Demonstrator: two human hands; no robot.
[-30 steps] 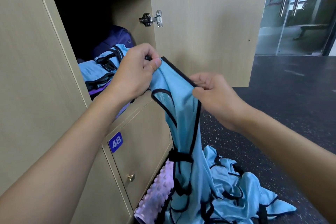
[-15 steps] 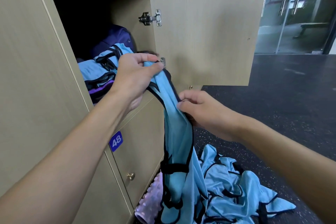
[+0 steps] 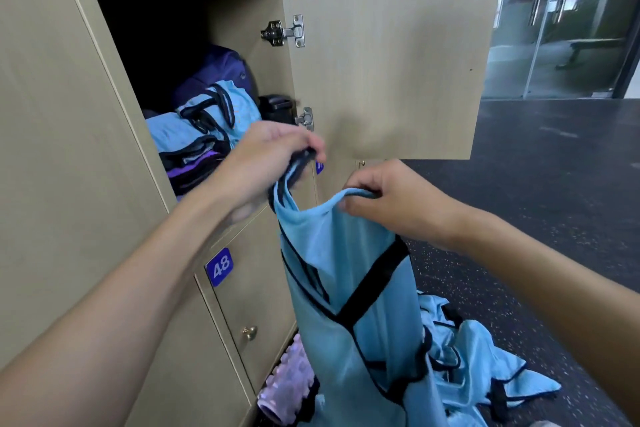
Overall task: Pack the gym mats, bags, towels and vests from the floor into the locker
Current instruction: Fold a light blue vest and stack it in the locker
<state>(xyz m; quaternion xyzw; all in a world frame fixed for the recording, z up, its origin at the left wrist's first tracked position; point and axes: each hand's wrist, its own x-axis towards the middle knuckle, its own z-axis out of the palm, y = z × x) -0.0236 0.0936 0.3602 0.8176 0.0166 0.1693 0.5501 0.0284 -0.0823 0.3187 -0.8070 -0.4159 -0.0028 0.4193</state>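
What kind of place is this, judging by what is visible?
Likely a gym locker area: numbered wooden lockers, a dark speckled floor, a blue sports vest held by the left hand and right hand, more vests heaped on it.

Dark speckled floor runs to daylit glass doors.

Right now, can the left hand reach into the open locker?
Probably yes. The left hand, gripping the vest, sits just before the locker mouth; the door is swung wide and space shows above the packed vests.
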